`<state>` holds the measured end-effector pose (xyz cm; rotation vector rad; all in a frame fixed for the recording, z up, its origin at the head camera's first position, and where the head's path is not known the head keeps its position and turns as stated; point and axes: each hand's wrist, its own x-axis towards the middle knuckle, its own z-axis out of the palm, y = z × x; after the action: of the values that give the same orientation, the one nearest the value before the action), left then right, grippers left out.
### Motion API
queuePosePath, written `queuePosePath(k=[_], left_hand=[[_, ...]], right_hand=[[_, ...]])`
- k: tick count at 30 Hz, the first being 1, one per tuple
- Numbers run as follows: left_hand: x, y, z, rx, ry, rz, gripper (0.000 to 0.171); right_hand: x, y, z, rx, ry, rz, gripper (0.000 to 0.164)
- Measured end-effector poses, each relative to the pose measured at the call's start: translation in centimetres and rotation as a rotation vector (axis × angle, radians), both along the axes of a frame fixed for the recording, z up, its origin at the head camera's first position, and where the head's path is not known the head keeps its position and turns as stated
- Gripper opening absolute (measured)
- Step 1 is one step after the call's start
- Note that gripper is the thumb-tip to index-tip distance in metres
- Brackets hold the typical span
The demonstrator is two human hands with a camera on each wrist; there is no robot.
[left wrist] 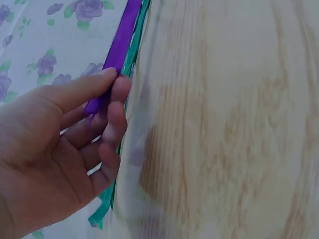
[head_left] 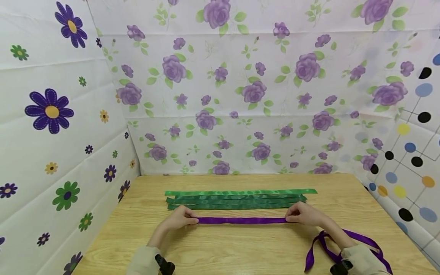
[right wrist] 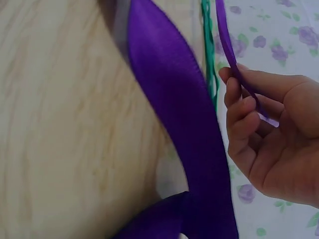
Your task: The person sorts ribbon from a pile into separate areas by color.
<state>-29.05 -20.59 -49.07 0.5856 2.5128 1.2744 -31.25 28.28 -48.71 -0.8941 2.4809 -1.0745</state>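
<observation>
A purple ribbon [head_left: 242,220] is stretched straight from side to side over the table. My left hand [head_left: 178,218] pinches its left end between thumb and index finger; a short frayed tip sticks out past the thumb in the left wrist view. At the other side, my right hand [head_left: 305,214] pinches the ribbon between thumb and fingers. Beyond it lie several flat dark green ribbons [head_left: 237,206], with a brighter green ribbon [head_left: 240,193] along their far side. A loose length of purple ribbon [right wrist: 174,94] curls beneath my right forearm; whether it joins the stretched piece I cannot tell.
All this is on a light wooden table [head_left: 237,248]. Behind its far edge hangs a cloth with purple roses [head_left: 254,91]. A daisy-print cloth [head_left: 51,110] stands on the left and a dotted cloth [head_left: 409,168] on the right.
</observation>
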Motion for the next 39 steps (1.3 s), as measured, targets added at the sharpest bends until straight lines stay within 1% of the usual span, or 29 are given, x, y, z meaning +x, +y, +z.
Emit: queuePosePath(k=[3, 5, 11, 13, 15, 20, 24, 27, 34, 39], left_hand=[[0.2, -0.4, -0.1, -0.038, 0.011, 0.075, 0.019], [0.3, -0.5, -0.1, -0.045, 0.009, 0.108, 0.020], [0.4, -1.0, -0.2, -0.042, 0.009, 0.127, 0.016], [0.4, -1.0, -0.2, -0.058, 0.016, 0.150, 0.015], [0.4, -0.9, -0.2, -0.093, 0.031, 0.191, 0.014], [0.6, -0.5, -0.2, -0.164, 0.049, 0.305, 0.020], [0.8, -0.2, -0.2, -0.170, 0.044, 0.366, 0.022], [0.9, 0.1, -0.3, -0.179, 0.039, 0.405, 0.023], [0.9, 0.3, -0.6, -0.207, 0.018, 0.493, 0.028], [1.0, 0.1, -0.6, -0.237, 0.006, 0.535, 0.032]], right_hand=[[-0.2, 0.1, -0.4, 0.009, -0.016, -0.010, 0.019], [-0.3, 0.1, -0.7, 0.006, -0.030, -0.025, 0.021], [-0.5, 0.2, -1.1, 0.010, -0.032, -0.090, 0.018], [-0.5, 0.2, -1.1, 0.028, -0.026, -0.118, 0.017], [-0.5, 0.3, -1.2, 0.041, -0.028, -0.134, 0.017], [-0.4, 0.5, -1.4, 0.066, -0.029, -0.136, 0.018], [-0.4, 0.8, -1.5, 0.079, -0.030, -0.137, 0.017], [-0.3, 0.8, -1.5, 0.080, -0.033, -0.154, 0.017], [-0.1, 0.5, -1.4, 0.114, 0.004, -0.212, 0.018], [0.0, 0.6, -1.6, 0.178, 0.071, -0.257, 0.015]])
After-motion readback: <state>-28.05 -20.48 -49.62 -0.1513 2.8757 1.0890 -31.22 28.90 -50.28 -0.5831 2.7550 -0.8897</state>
